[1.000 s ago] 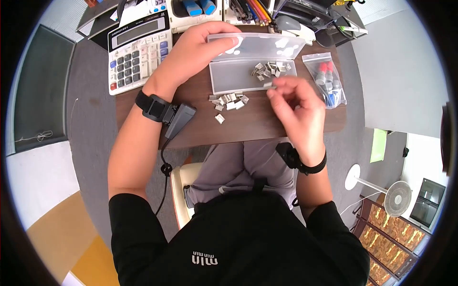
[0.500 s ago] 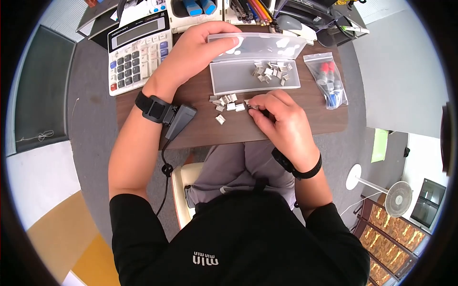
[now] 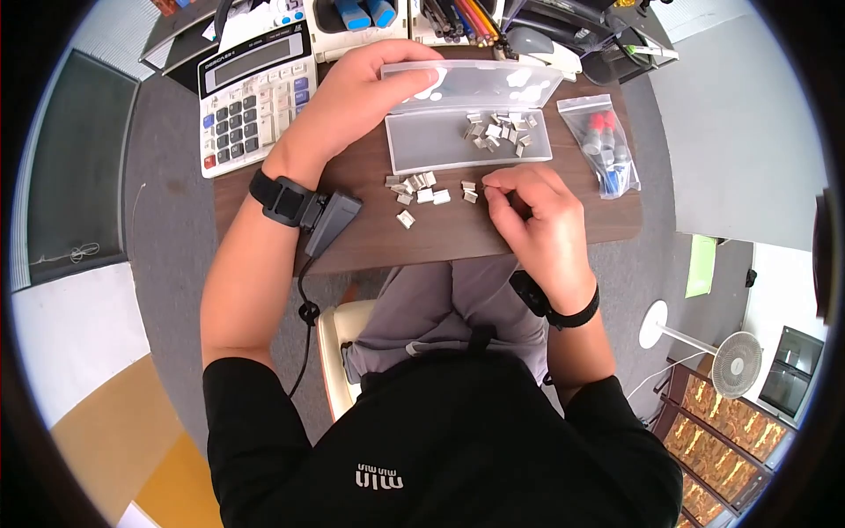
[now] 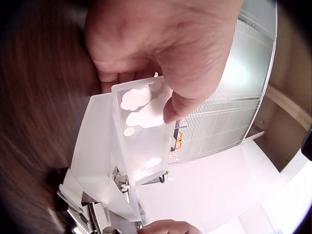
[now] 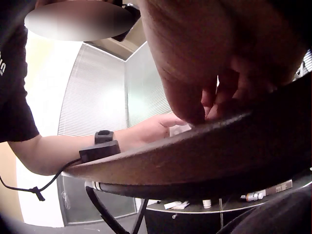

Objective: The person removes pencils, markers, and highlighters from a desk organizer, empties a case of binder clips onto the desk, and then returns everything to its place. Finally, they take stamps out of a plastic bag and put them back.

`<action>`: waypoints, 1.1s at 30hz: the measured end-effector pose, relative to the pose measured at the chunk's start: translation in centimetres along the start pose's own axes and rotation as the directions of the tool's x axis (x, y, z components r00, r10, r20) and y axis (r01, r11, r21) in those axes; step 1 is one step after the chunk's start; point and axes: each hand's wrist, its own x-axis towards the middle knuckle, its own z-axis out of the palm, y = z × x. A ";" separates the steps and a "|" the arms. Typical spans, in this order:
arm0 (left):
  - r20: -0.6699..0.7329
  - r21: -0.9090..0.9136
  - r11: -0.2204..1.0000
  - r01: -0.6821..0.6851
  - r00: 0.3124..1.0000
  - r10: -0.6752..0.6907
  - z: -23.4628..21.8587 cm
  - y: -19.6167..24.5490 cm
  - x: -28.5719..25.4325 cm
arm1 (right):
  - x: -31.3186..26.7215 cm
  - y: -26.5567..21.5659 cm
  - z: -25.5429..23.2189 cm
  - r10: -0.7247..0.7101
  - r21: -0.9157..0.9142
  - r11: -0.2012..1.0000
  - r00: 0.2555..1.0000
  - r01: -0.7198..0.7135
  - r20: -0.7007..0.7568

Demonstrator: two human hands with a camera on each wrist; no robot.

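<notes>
The left hand [image 3: 356, 92] grips the raised lid [image 3: 475, 86] of a clear plastic box [image 3: 427, 141], thumb on its front face; the left wrist view shows the thumb pressed on the lid [image 4: 141, 112]. Silvery metal clips [image 3: 495, 130] lie in the box's right half. Before the box, a loose pile of clips [image 3: 426, 195] rests on the desk, with one clip [image 3: 405, 219] nearer the edge. Right of the pile are two small clips [image 3: 470, 197]. Beside them is the right hand [image 3: 541, 220], thumb and index tips close together; whether they pinch a clip is unclear.
A calculator [image 3: 255, 101] stands on the left, and a zip bag with red-capped and blue items [image 3: 606, 150] lies on the right. Pens [image 3: 466, 22], a stapler-like item [image 3: 550, 53] and a mesh holder [image 3: 616, 66] line the back. The desk's front edge is near the lap.
The right hand has come from the box's front edge down to the desk clips, then shifted slightly right. Two small clips now lie apart from the pile. The left hand has stayed on the lid.
</notes>
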 end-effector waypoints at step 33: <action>0.003 -0.025 1.000 0.004 1.000 -0.004 -0.2 0.0 0.0 | 1.1 0.0 -1.0 0.062 -0.032 0.998 0.994 -0.059 0.085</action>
